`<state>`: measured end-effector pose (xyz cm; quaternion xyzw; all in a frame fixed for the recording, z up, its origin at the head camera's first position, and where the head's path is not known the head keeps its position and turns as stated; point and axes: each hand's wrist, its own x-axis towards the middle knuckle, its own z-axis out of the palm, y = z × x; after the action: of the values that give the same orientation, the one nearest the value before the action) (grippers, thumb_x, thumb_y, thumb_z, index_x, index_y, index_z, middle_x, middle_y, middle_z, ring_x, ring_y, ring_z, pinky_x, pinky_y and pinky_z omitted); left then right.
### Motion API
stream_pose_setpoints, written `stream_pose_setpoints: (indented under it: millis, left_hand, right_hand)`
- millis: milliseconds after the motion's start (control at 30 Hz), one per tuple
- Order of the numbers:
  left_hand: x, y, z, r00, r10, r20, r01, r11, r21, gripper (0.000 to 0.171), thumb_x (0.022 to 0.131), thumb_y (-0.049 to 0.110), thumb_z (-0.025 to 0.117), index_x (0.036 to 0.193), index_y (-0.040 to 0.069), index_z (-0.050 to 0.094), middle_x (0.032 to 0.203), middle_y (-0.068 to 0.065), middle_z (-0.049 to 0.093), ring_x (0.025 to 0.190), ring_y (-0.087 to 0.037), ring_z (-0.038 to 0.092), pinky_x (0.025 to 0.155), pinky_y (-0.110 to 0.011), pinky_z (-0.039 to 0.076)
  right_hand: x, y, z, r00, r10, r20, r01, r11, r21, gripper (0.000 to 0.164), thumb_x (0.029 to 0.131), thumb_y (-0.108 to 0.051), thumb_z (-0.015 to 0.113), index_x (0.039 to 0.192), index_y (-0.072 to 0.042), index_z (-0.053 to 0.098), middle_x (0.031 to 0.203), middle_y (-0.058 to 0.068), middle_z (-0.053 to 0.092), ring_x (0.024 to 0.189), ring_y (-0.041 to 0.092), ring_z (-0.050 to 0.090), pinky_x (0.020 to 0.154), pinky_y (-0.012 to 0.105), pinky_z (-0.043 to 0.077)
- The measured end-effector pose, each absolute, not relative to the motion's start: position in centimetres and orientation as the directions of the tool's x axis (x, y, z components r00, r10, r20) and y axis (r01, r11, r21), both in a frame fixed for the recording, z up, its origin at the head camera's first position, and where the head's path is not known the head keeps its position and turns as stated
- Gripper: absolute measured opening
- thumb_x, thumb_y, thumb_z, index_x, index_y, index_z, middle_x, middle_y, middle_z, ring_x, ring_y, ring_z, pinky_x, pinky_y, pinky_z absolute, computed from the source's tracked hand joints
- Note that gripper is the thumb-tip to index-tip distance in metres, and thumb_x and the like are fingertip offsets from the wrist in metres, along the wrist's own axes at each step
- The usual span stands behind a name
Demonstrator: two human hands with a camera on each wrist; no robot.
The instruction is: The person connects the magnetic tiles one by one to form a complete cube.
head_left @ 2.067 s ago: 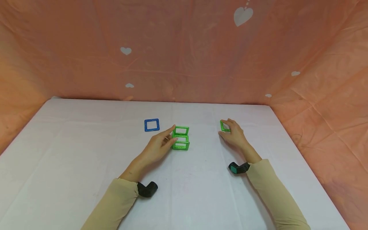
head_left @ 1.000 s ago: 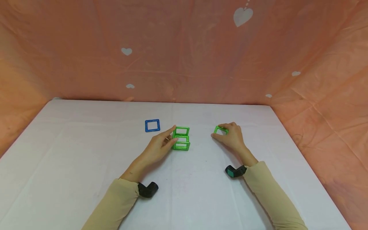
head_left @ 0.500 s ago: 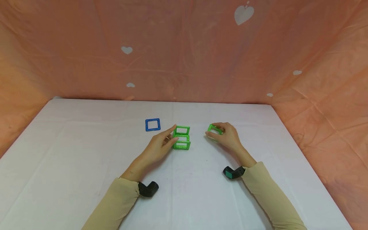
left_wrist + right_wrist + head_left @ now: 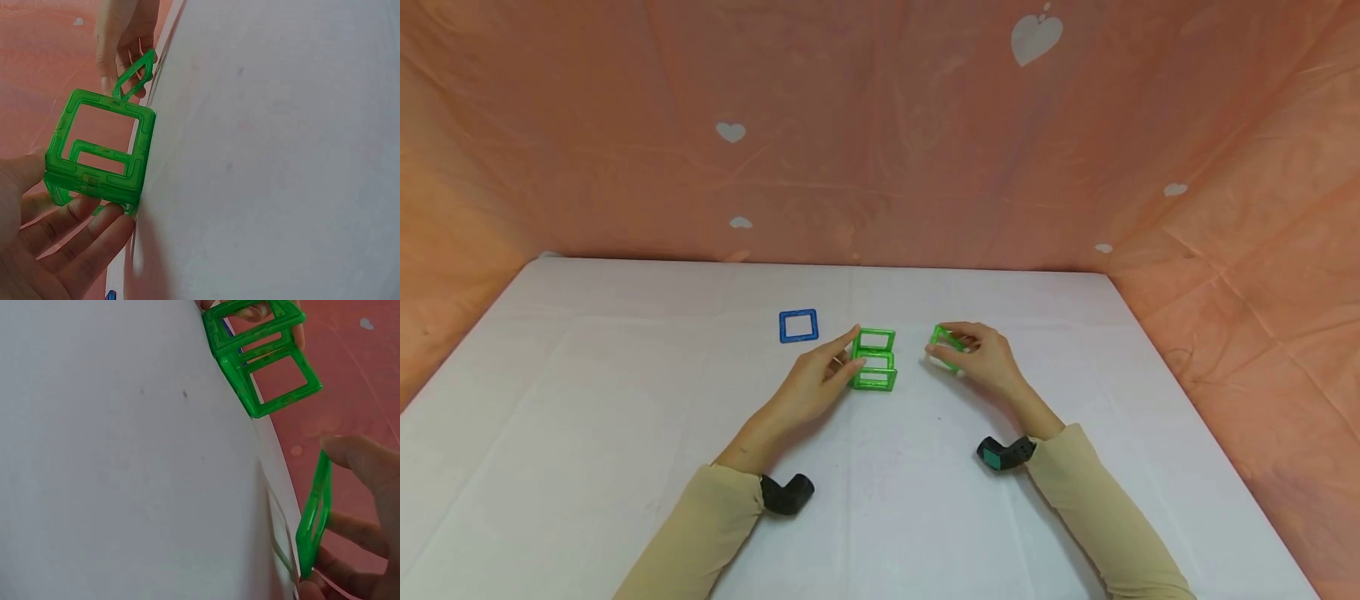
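My left hand (image 4: pixel 808 379) grips the left side of a small structure of green square magnetic tiles (image 4: pixel 872 386), thumb and fingers on its frame. In the left wrist view the green structure (image 4: pixel 90 179) has tiles joined at right angles, with open sides. Just to the right, my right hand (image 4: pixel 988 358) pinches a single green square magnetic tile (image 4: pixel 937 335) between thumb and fingers. That tile (image 4: pixel 312 509) stands nearly edge-on in the right wrist view, a short gap from the structure (image 4: pixel 287 400).
A blue square magnetic tile (image 4: pixel 798 338) lies flat behind my left hand on the white-covered table (image 4: pixel 895 517). Orange cloth with white hearts (image 4: pixel 880 142) hangs behind the table and along its sides. Each wrist carries a black camera (image 4: pixel 786 495).
My right hand has moved left with the green tile, closer to the structure, and the tile has turned. My left hand and the structure have stayed in place.
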<state>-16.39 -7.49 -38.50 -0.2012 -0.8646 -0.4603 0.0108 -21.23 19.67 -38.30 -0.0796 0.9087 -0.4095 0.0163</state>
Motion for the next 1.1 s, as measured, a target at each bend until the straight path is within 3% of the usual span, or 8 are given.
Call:
stream_pose_setpoints:
  millis: [533, 1100]
  left_hand:
    - [-16.4, -7.5, -38.6, -0.922, 0.33, 0.2, 0.351, 0.5, 0.792, 0.053, 0.098, 0.017, 0.056, 0.145, 0.001, 0.039, 0.096, -0.01, 0.063, 0.086, -0.019, 0.061, 0.076, -0.032, 0.051]
    - [-16.4, -7.4, -38.7, -0.924, 0.323, 0.202, 0.347, 0.492, 0.798, 0.053, 0.097, 0.016, 0.056, 0.145, 0.001, 0.039, 0.096, -0.011, 0.063, 0.085, -0.018, 0.061, 0.075, -0.031, 0.051]
  right_hand:
    - [-20.9, 18.3, -38.1, -0.971, -0.235, 0.036, -0.17, 0.581, -0.796, 0.049, 0.082, -0.033, 0.075, 0.125, -0.012, 0.063, 0.112, 0.011, 0.068, 0.105, 0.027, 0.063, 0.092, 0.042, 0.05]
    - [-20.7, 17.4, -38.5, -0.904, -0.414, 0.109, -0.284, 0.389, -0.876, 0.048, 0.084, -0.01, 0.073, 0.128, 0.002, 0.057, 0.116, 0.022, 0.064, 0.109, 0.034, 0.062, 0.096, 0.042, 0.049]
